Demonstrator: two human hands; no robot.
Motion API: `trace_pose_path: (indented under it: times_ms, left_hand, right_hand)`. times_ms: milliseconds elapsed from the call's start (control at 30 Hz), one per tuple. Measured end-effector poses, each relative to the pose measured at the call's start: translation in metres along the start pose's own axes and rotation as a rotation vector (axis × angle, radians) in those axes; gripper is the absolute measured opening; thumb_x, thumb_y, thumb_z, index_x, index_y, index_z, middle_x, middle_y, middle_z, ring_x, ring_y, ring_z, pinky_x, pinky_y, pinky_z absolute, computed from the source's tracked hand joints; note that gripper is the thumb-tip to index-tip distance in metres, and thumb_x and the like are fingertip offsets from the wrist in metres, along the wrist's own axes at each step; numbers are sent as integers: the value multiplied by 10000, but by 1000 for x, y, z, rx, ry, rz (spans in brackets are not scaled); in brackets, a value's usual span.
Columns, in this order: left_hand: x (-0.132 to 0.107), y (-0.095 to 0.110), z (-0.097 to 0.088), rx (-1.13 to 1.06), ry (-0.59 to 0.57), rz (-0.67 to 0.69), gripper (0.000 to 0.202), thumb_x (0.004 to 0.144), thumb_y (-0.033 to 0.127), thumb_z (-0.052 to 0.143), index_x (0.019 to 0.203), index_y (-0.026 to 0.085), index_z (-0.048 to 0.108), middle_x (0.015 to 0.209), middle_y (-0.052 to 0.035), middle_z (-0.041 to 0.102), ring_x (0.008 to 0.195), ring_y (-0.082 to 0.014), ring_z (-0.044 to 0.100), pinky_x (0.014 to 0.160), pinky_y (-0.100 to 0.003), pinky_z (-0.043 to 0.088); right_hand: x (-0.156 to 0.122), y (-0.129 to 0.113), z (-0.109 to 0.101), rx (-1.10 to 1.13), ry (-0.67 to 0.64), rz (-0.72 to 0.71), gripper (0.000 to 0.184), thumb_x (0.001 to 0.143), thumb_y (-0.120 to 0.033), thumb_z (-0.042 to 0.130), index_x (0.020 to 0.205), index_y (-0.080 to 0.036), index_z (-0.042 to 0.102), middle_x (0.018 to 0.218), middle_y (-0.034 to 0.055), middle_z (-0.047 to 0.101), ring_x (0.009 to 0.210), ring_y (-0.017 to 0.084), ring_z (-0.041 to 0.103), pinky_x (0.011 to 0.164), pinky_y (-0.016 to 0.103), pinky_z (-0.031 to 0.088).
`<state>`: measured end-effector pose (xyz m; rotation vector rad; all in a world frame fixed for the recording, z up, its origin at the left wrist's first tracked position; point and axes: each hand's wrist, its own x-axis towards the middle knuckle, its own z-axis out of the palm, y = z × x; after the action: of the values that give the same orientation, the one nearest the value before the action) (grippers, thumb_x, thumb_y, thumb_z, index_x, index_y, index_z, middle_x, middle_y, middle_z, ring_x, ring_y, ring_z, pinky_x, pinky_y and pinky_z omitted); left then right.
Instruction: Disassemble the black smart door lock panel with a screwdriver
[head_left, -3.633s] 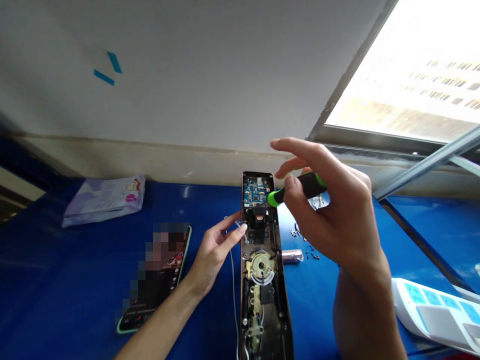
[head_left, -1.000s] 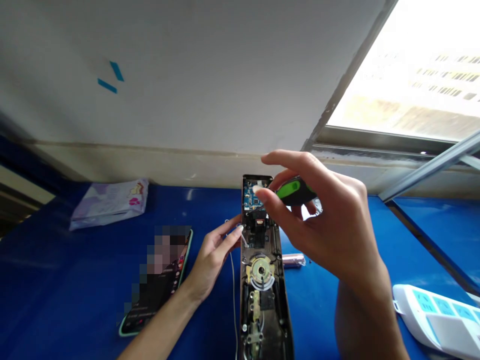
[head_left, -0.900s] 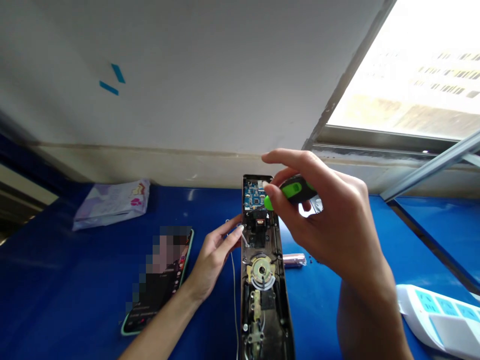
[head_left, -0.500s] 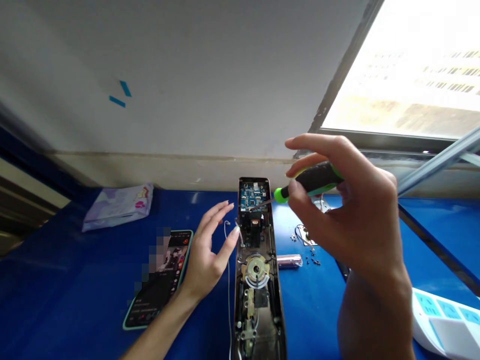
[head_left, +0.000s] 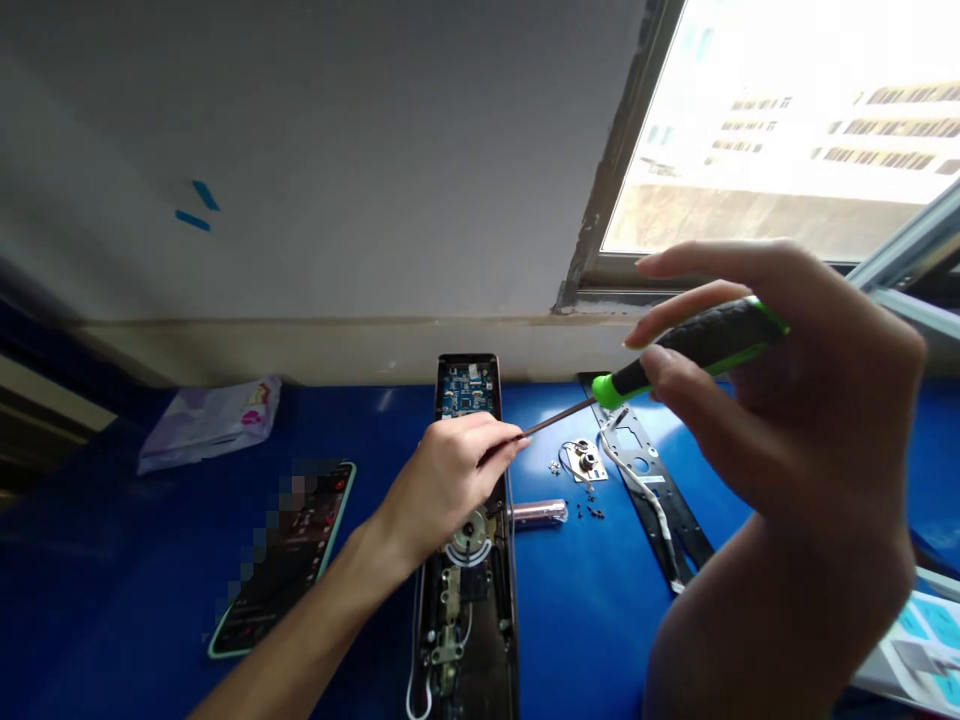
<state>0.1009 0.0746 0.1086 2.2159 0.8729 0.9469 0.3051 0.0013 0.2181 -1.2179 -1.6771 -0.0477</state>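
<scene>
An opened door-lock body (head_left: 469, 590) lies lengthwise on the blue table (head_left: 135, 560), its blue circuit board (head_left: 467, 389) at the far end. My right hand (head_left: 787, 390) grips a green and black screwdriver (head_left: 694, 345), lifted to the right of the lock with its shaft pointing left. My left hand (head_left: 450, 475) hovers over the lock's middle, fingers pinched together at the screwdriver's tip. What the pinch holds is too small to see.
A phone (head_left: 281, 555) lies left of the lock, a pale packet (head_left: 206, 420) behind it. Right of the lock are a small clear tube (head_left: 540, 514), loose screws (head_left: 592, 512), a small metal part (head_left: 583, 460) and a black plate with a white wire (head_left: 660, 500). A white power strip (head_left: 919, 650) sits lower right.
My right hand lifted the screwdriver up and to the right, off the circuit board. My left hand left the lock's side, crossed over it and pinched at the screwdriver's tip.
</scene>
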Motion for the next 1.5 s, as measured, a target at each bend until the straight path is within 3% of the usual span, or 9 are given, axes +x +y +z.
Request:
trace_pose_path:
  times_ms: [167, 333, 433, 700, 1067, 1500]
  left_hand:
    - [23, 8, 7, 137, -186, 31, 250, 1003, 250, 602, 967, 220, 848, 942, -85, 808, 856, -250, 750, 824, -356, 562]
    - [60, 10, 25, 491, -551, 60, 274, 948, 101, 588, 824, 185, 817, 844, -107, 770, 793, -258, 739, 743, -339, 528]
    - [76, 7, 42, 614, -660, 59, 262, 861, 23, 604, 780, 173, 803, 817, -118, 763, 774, -270, 750, 699, -332, 523]
    - [82, -5, 75, 742, -743, 52, 315, 803, -72, 600, 848, 171, 796, 932, -139, 787, 908, -283, 772, 773, -330, 558]
    - [87, -3, 76, 764, -816, 69, 285, 813, -22, 627, 906, 177, 808, 1001, -142, 794, 938, -297, 771, 755, -333, 552]
    - [85, -7, 77, 687, -779, 64, 256, 785, -26, 635, 823, 185, 774, 947, -116, 793, 892, -296, 775, 713, -323, 550]
  right_hand:
    - [-5, 22, -20, -69, -41, 101, 331, 858, -215, 681, 1183, -251, 732, 893, 25, 769, 704, 194, 711, 624, 352, 571]
    - [-6, 44, -29, -117, -257, 235, 367, 857, -260, 678, 1218, -225, 739, 756, 2, 744, 596, 168, 658, 552, 305, 510]
    - [-6, 51, -28, -136, -329, 311, 382, 857, -288, 672, 1227, -217, 738, 680, -12, 698, 549, 161, 618, 509, 284, 476]
    - [-7, 54, -28, -138, -376, 360, 402, 854, -295, 672, 1239, -198, 736, 731, 14, 709, 541, 143, 569, 493, 260, 449]
    - [-4, 56, -27, -139, -395, 381, 428, 844, -291, 659, 1262, -234, 735, 733, -6, 675, 576, 138, 559, 516, 254, 424]
    - [-5, 55, -25, -128, -415, 371, 412, 863, -319, 658, 1256, -223, 733, 761, 16, 717, 594, 148, 589, 532, 258, 439]
